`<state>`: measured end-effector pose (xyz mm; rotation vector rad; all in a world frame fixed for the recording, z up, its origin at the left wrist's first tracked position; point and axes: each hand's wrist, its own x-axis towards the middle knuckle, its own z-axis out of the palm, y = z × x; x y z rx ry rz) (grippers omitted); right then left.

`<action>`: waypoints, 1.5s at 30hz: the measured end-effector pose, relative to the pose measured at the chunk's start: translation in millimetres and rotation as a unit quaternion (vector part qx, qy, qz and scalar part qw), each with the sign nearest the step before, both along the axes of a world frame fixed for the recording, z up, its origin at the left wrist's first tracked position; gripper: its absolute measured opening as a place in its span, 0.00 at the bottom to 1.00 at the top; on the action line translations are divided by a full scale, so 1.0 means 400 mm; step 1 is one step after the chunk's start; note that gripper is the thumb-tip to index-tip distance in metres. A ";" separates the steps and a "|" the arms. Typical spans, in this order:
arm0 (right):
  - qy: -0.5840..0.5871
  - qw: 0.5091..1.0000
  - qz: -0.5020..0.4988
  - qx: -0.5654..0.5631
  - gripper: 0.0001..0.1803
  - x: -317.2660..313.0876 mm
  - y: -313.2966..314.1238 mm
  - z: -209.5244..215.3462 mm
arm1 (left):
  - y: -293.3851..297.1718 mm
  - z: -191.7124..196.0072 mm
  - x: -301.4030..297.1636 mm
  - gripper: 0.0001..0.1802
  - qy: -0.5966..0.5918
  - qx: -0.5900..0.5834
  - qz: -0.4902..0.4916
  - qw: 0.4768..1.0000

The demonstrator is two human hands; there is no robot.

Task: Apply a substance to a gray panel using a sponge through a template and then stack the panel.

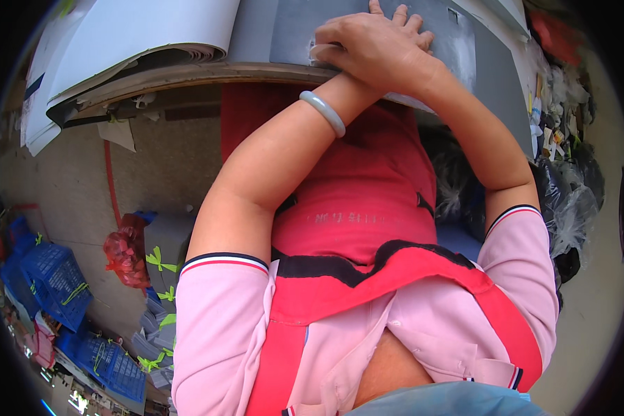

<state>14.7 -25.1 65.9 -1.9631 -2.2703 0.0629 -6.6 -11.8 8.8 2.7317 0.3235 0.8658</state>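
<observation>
My forearms cross at the edge of the worktable. My left hand [414,25] lies mostly under the right one, its spread fingertips showing beyond it on a dark grey sheet [291,31]. Over it, my right hand [378,48] reaches to the left with its fingers bent down near the sheet's front edge. A small whitish, translucent piece [328,53] shows at those bent fingers; its kind cannot be made out. Pale smears [464,59] mark the grey sheet to the right of the hands. A pale bangle [322,113] circles my left forearm.
Large white sheets [139,35] with a curled edge lie stacked on the table's left. Blue plastic crates [55,277], a red bag [126,251] and grey bundles with green ties [161,260] stand on the floor at left. Clear and black plastic bags [568,201] are heaped at right.
</observation>
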 end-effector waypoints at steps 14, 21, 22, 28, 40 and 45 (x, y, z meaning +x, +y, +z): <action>0.209 0.829 -0.503 0.124 0.17 0.475 -0.329 -0.054 | 0.019 -0.033 0.035 0.19 -0.006 -0.033 -0.009 0.999; 0.473 0.733 -0.455 0.179 0.17 0.545 -0.383 -0.056 | 0.020 -0.035 0.018 0.19 0.016 -0.023 -0.006 1.000; 0.503 0.705 -0.475 0.153 0.15 0.548 -0.385 -0.046 | 0.023 -0.032 0.016 0.21 0.024 -0.007 0.007 1.000; 0.598 0.720 -0.352 0.012 0.12 0.527 -0.373 -0.046 | 0.021 0.046 -0.013 0.16 -0.079 -0.122 -0.075 0.986; 0.589 0.705 -0.362 0.157 0.15 0.533 -0.293 -0.121 | 0.101 0.097 -0.226 0.16 0.091 -0.129 -0.119 0.980; 0.560 0.725 -0.371 0.153 0.15 0.521 -0.295 -0.111 | 0.134 0.115 -0.223 0.10 0.145 -0.188 -0.151 0.960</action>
